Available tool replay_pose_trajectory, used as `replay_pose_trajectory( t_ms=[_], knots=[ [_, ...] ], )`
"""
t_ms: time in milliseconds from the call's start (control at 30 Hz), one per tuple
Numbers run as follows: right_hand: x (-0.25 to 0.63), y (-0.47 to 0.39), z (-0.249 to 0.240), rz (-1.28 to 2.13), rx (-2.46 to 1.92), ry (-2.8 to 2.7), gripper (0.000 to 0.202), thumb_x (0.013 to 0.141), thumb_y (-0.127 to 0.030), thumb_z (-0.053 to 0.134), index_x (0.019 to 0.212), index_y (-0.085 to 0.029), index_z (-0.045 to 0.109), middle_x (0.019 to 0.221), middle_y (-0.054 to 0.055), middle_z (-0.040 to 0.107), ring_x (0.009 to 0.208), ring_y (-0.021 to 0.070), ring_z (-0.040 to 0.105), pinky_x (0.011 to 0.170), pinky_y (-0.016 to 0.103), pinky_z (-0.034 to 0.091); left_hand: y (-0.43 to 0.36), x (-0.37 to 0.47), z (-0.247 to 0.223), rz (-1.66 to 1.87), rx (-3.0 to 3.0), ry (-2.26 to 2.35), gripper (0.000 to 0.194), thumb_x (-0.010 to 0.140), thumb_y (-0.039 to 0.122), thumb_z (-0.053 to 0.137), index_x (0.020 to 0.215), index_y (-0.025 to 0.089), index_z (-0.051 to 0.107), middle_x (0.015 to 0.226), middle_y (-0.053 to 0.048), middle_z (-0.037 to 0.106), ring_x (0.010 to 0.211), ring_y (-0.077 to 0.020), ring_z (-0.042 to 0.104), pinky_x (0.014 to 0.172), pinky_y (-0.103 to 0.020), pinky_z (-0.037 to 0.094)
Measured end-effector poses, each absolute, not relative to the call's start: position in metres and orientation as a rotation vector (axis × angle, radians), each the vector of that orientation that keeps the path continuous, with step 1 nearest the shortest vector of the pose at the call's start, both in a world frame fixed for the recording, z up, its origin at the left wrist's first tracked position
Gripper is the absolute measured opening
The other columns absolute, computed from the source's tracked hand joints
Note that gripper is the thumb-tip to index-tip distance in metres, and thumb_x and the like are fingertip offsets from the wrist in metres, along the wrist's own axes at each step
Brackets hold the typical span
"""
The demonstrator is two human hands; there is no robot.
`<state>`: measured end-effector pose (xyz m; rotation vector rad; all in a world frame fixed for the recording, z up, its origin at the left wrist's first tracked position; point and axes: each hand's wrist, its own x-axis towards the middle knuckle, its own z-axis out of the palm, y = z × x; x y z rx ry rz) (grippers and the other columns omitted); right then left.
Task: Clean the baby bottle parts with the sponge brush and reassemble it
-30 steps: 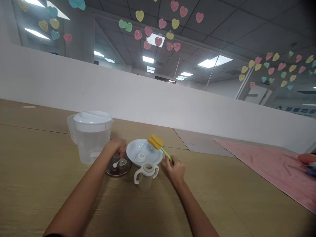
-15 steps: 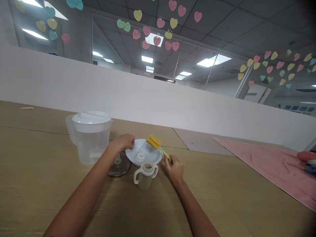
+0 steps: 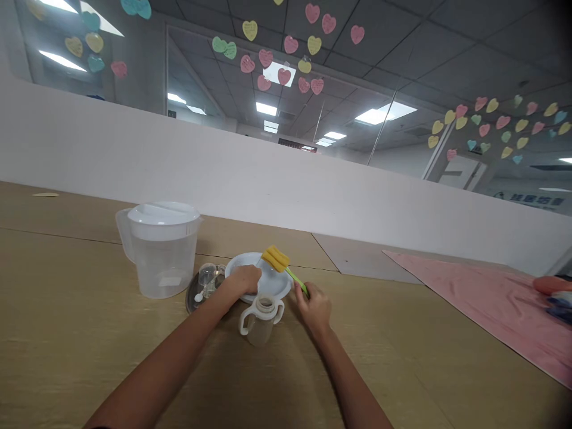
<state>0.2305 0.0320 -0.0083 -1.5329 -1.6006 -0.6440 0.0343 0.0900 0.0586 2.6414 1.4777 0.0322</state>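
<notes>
My right hand (image 3: 315, 307) is closed around the green handle of a bottle brush (image 3: 276, 258), whose yellow sponge head is raised over the white bowl (image 3: 282, 288). My left hand (image 3: 245, 280) reaches into the bowl's left side with its fingers curled down. Its fingertips are hidden, and so is anything they hold. Between my forearms, in front of the bowl, a clear baby bottle (image 3: 260, 325) with two white handles stands upright and uncapped. Partly behind my left wrist is a dark round tray (image 3: 192, 298) bearing a clear dome cap (image 3: 207, 274) and other small parts.
A translucent lidded pitcher (image 3: 164, 256) with liquid in it stands left of the tray. A pink cloth (image 3: 473, 298) lies on the right of the table, with an orange and blue item (image 3: 554, 292) on it. A low white wall (image 3: 268, 179) borders the back.
My left hand has moved right and down into the bowl, covering the white ring-shaped part seen there before. More of the tray now shows. My right hand and the brush have barely moved.
</notes>
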Motion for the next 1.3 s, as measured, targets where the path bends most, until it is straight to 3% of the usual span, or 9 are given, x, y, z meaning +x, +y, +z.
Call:
replay_pose_trajectory(
  t_ms=[167, 400, 633, 833, 967, 1167, 1300],
  knots=[
    [0.230, 0.032, -0.008, -0.618, -1.545, -1.593, 0.047, 0.088, -0.045, 0.035, 0.055, -0.017, 0.051, 0.051, 0.002, 0.053, 0.048, 0.0106, 0.043, 0.049, 0.023, 0.023, 0.096, 0.028, 0.063, 0.132, 2.622, 1.396, 0.015, 0.060, 0.017, 0.065, 0.075, 0.015, 0.066, 0.082, -0.009, 0.068, 0.076, -0.0219, 0.062, 0.065, -0.028, 0.046],
    [0.230, 0.031, -0.005, -0.509, -1.587, -1.555, 0.050, 0.088, -0.048, 0.032, 0.055, -0.016, 0.051, 0.050, 0.001, 0.052, 0.047, 0.0104, 0.042, 0.048, 0.023, 0.022, 0.093, 0.005, 0.106, 0.533, 2.616, 1.193, 0.028, 0.075, 0.033, 0.054, 0.095, 0.016, 0.064, 0.106, -0.007, 0.062, 0.099, -0.0203, 0.056, 0.084, -0.026, 0.043],
    [0.230, 0.031, -0.007, -0.548, -1.555, -1.599, 0.047, 0.088, -0.047, 0.038, 0.055, -0.016, 0.054, 0.050, 0.001, 0.054, 0.046, 0.0097, 0.044, 0.048, 0.022, 0.023, 0.083, -0.005, 0.122, 0.851, 2.365, 0.957, 0.033, 0.073, 0.042, 0.056, 0.091, 0.015, 0.062, 0.099, -0.006, 0.061, 0.089, -0.0179, 0.059, 0.080, -0.026, 0.046],
    [0.230, 0.030, -0.010, -0.657, -1.367, -1.644, 0.042, 0.088, -0.041, 0.043, 0.060, -0.015, 0.058, 0.050, 0.000, 0.054, 0.046, 0.0089, 0.046, 0.049, 0.022, 0.027, 0.080, 0.000, 0.121, 0.912, 2.545, 1.179, 0.027, 0.077, 0.039, 0.050, 0.088, 0.017, 0.062, 0.103, -0.008, 0.061, 0.097, -0.0228, 0.056, 0.086, -0.033, 0.042],
    [0.231, 0.030, -0.008, -0.652, -1.375, -1.586, 0.040, 0.088, -0.040, 0.043, 0.059, -0.016, 0.058, 0.047, 0.000, 0.052, 0.045, 0.0093, 0.045, 0.048, 0.022, 0.028, 0.078, -0.005, 0.124, 0.909, 2.466, 1.186, 0.027, 0.073, 0.038, 0.053, 0.088, 0.017, 0.060, 0.097, -0.006, 0.065, 0.093, -0.0240, 0.058, 0.081, -0.033, 0.044],
    [0.233, 0.029, -0.008, -0.634, -1.296, -1.596, 0.036, 0.086, -0.037, 0.045, 0.059, -0.016, 0.057, 0.046, -0.001, 0.049, 0.043, 0.0086, 0.041, 0.047, 0.022, 0.028, 0.071, -0.007, 0.130, 0.830, 2.263, 0.928, 0.061, 0.062, 0.036, 0.066, 0.116, 0.016, 0.049, 0.100, -0.006, 0.064, 0.091, -0.0200, 0.060, 0.077, -0.029, 0.048],
    [0.236, 0.028, -0.008, -0.596, -1.193, -1.602, 0.030, 0.084, -0.033, 0.049, 0.061, -0.015, 0.057, 0.047, -0.002, 0.049, 0.041, 0.0076, 0.039, 0.046, 0.021, 0.029, 0.068, -0.006, 0.132, 0.749, 2.289, 0.923, 0.054, 0.067, 0.043, 0.062, 0.114, 0.018, 0.055, 0.106, -0.005, 0.065, 0.093, -0.0197, 0.060, 0.079, -0.027, 0.046]
  ],
)
